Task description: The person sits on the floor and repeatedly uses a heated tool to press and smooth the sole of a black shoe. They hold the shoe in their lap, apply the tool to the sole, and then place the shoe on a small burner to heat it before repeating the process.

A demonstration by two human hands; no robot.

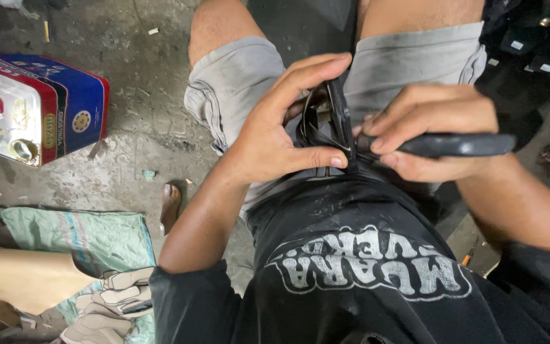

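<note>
So both hands are on a floppy black rubber or leather piece (326,127) held right over the lap, between the knees in grey shorts (237,83). The left hand (275,134) wraps the looped part, thumb pressed along its lower edge and fingers arched over the top. The right hand (428,127) pinches the long flat strap end that sticks out sideways. Off to the side on the concrete floor (141,95) sits a red-and-blue tin box (33,108), with a green woven sack (90,236) near it.

Rectangular tin (33,108) — red, blue — upper left, floor.
</note>
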